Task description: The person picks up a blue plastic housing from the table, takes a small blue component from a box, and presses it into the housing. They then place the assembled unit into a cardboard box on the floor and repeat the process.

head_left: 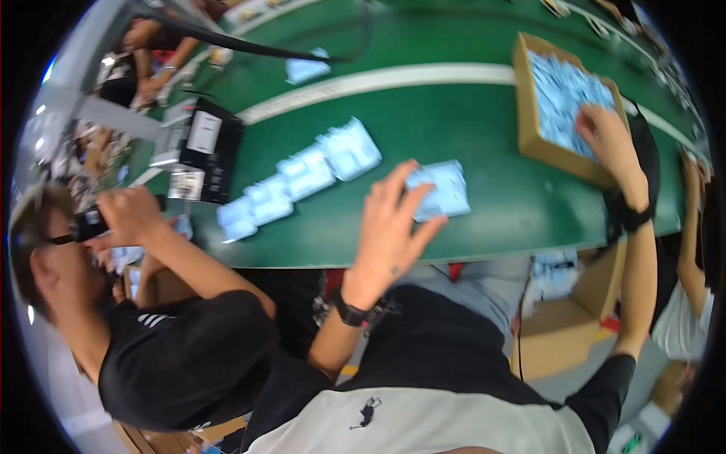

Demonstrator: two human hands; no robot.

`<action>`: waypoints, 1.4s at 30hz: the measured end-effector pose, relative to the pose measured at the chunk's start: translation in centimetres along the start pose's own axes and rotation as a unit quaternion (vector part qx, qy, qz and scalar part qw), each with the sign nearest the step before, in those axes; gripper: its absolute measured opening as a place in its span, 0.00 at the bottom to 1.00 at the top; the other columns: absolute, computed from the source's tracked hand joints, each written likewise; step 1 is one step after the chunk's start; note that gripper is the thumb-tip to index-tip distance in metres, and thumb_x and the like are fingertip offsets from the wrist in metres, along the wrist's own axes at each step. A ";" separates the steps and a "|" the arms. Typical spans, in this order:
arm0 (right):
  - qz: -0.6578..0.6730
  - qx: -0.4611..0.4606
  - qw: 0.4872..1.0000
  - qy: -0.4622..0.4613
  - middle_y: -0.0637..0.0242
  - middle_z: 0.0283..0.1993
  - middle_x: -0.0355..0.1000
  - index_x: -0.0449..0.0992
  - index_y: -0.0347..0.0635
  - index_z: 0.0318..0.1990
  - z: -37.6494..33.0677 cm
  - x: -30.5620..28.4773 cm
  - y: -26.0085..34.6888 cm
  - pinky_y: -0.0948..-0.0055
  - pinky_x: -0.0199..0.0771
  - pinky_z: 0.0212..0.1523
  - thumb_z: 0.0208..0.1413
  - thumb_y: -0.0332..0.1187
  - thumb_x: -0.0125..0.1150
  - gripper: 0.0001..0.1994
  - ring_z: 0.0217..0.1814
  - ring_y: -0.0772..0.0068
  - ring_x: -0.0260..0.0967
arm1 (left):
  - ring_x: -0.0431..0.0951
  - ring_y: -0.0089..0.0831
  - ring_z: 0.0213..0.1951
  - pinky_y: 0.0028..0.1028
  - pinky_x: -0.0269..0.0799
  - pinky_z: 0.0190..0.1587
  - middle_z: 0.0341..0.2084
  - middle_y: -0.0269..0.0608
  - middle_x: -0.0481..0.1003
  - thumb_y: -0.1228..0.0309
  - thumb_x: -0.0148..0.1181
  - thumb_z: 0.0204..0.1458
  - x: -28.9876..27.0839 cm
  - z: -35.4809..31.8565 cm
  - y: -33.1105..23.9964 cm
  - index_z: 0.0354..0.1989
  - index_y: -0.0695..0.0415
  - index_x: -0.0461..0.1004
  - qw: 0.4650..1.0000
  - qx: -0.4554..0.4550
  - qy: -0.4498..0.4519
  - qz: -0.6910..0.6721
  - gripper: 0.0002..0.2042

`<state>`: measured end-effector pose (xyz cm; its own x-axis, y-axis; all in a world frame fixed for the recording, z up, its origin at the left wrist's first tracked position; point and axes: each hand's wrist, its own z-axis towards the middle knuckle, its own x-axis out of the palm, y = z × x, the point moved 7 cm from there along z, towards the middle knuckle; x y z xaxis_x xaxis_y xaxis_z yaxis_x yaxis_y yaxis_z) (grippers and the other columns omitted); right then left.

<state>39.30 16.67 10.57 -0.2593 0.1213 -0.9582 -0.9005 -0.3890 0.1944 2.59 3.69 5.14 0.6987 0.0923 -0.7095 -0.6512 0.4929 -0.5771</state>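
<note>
My left hand (393, 219) is open, its fingers spread at the left edge of a small stack of light blue packets (446, 189) on the green table. My right hand (609, 140) reaches over a cardboard box (527, 113) filled with similar loose blue packets (563, 94). Its fingers are curled together just above them; what they hold, if anything, is hidden. To the left of my left hand, a row of overlapping blue packet stacks (306, 170) runs diagonally across the table.
A black and silver machine (215, 151) stands left on the green table (423, 113). Beyond a white strip lies another blue packet (308, 69). A co-worker in a black shirt (189, 363) sits close on my left. Below the table edge is an open carton (556, 333) with blue packets.
</note>
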 end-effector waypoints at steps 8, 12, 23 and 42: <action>-0.099 0.087 0.982 0.136 0.58 0.36 0.77 0.75 0.40 0.48 -0.2 1.1 -2.6 0.62 0.76 0.41 0.59 0.34 0.69 0.14 0.39 0.56 0.76 | 0.71 0.50 0.55 0.45 0.69 0.59 0.66 0.48 0.68 0.67 0.75 0.51 0.2 0.6 -0.2 0.56 0.56 0.78 0.999 -0.035 0.014 0.004 0.23; -0.042 0.096 0.994 0.043 0.58 0.36 0.76 0.76 0.39 0.44 -0.7 -1.1 -1.7 0.63 0.76 0.41 0.59 0.34 0.69 0.12 0.38 0.59 0.76 | 0.71 0.48 0.56 0.41 0.70 0.60 0.67 0.44 0.69 0.71 0.73 0.52 0.4 0.3 -0.3 0.57 0.56 0.78 0.999 -0.040 0.017 0.005 0.22; 0.189 0.057 0.980 -0.019 0.66 0.37 0.74 0.76 0.37 0.39 -2.1 -4.1 9.7 0.75 0.74 0.39 0.58 0.24 0.64 0.04 0.36 0.75 0.70 | 0.71 0.48 0.54 0.44 0.69 0.59 0.66 0.44 0.69 0.67 0.76 0.50 0.5 0.2 0.2 0.55 0.55 0.79 0.999 -0.027 0.019 0.000 0.23; -0.026 -0.136 0.990 0.037 0.61 0.38 0.69 0.80 0.40 0.41 -3.7 5.3 17.6 0.60 0.73 0.39 0.56 0.23 0.67 0.07 0.41 0.55 0.71 | 0.72 0.44 0.53 0.40 0.68 0.53 0.64 0.40 0.70 0.63 0.75 0.50 0.2 -0.2 0.4 0.53 0.52 0.80 1.000 -0.003 0.011 0.006 0.21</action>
<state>23.32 7.06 8.12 -0.1792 0.0838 -0.9802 -0.7817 -0.6171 0.0902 2.35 3.70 4.69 0.6844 0.0784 -0.7249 -0.6608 0.4869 -0.5712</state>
